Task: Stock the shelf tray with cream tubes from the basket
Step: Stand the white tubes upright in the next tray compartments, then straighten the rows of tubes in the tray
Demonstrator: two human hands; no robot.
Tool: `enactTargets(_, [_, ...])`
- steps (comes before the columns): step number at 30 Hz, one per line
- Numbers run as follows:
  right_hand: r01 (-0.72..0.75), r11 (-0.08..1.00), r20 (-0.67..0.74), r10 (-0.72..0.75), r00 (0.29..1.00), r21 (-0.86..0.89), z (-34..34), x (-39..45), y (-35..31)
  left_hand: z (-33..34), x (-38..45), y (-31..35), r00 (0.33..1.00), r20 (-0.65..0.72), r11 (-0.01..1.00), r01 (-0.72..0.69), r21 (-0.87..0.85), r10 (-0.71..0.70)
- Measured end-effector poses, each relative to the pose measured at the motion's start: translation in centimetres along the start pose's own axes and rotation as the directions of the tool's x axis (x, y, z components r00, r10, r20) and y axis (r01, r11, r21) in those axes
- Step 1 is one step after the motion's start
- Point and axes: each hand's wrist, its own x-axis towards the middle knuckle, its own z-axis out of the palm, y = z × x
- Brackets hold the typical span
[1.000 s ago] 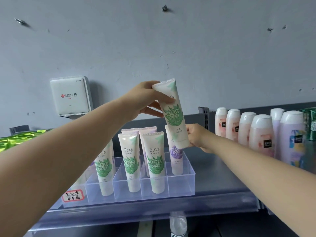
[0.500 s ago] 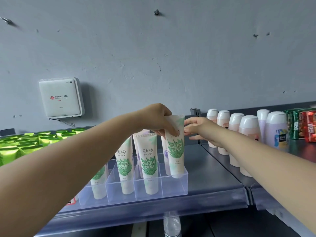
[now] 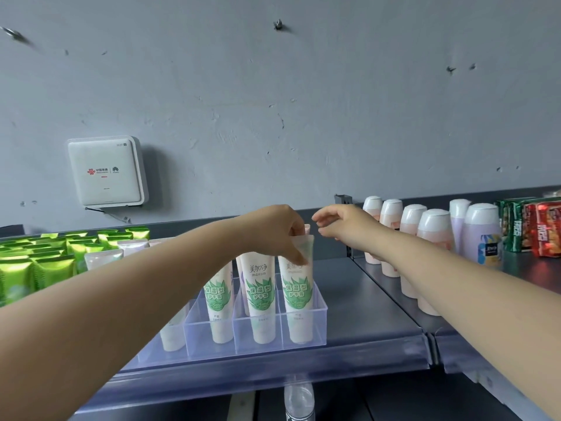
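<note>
On the grey shelf (image 3: 364,299), the clear tray (image 3: 303,329) holds green-leaf cream tubes upright in its front compartments. The left hand (image 3: 273,229) pinches the top of the rightmost tube (image 3: 297,293), already seated in its slot. The right hand (image 3: 343,221) hovers just beside, fingers loosely spread, holding nothing. Stocking looks nearly done. The basket is out of view; the forearm hides the leftmost compartments.

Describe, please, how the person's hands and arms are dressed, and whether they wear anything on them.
Both arms are bare as far as the picture shows them: no sleeves reach the forearms. The left hand and the right hand wear no gloves, and no watch, bracelet or ring can be seen on either wrist or on the fingers that show.
</note>
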Motion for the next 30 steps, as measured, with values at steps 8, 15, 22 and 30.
enactTargets(8, [0.188,0.982,-0.134,-0.189,0.973,-0.019,0.1,-0.8,-3.2,-1.7,-2.8,-1.1,0.97,-0.234,0.979,0.02,-0.201,-0.068])
enactTargets(15, [0.383,0.898,-0.213,-0.427,0.879,-0.219,2.8,-1.7,-8.4,-2.5,-8.0,-5.7,0.895,-0.415,0.986,0.122,-0.117,-0.161])
enactTargets(22, [0.431,0.803,-0.166,-0.531,0.831,-0.411,6.1,-2.9,-13.9,-4.1,-14.3,-10.4,0.849,-0.496,0.965,0.251,0.072,-0.184])
enactTargets(30, [0.481,0.566,0.094,-0.577,0.811,-0.67,14.5,-5.3,-21.7,-6.6,-23.7,-17.0,0.847,-0.473,0.835,0.431,0.342,-0.243])
